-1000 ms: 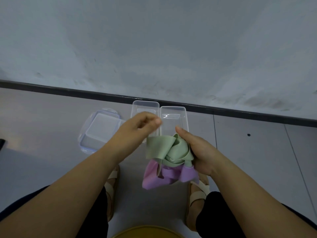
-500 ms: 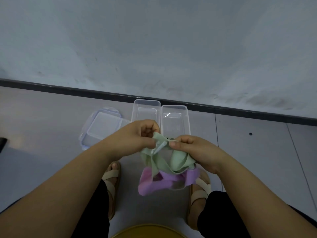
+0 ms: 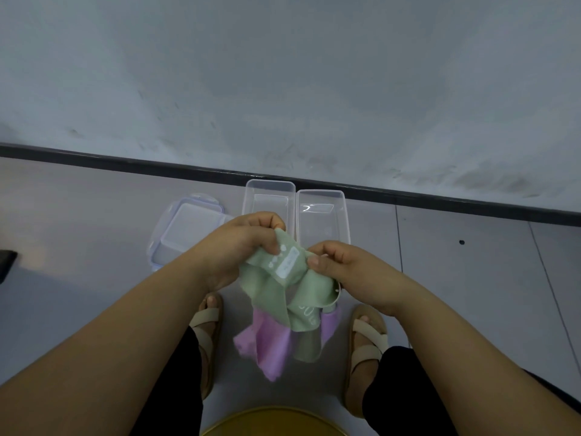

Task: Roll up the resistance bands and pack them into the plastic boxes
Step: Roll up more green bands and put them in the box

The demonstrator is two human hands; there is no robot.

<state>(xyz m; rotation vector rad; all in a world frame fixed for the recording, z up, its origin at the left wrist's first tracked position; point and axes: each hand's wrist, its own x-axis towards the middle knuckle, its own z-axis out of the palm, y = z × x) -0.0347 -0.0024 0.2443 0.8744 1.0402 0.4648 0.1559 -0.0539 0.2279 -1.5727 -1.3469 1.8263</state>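
Observation:
A pale green resistance band [image 3: 283,287] with a white label hangs bunched between my hands above the floor. My left hand [image 3: 242,243] pinches its upper left edge. My right hand [image 3: 342,262] pinches its right side by the label. A purple band [image 3: 267,344] dangles tangled beneath the green one. Two clear plastic boxes stand open side by side on the floor just beyond my hands, the left box [image 3: 270,191] and the right box [image 3: 320,209], both with nothing inside.
A clear lid [image 3: 185,228] with clips lies left of the boxes. The wall and its dark skirting [image 3: 125,165] run just behind. My sandalled feet [image 3: 367,335] flank the hanging bands, and a yellow round edge [image 3: 273,420] shows below.
My left hand has closed on the green band and both hands have lifted and spread it, turning the white label up. The purple band now hangs lower.

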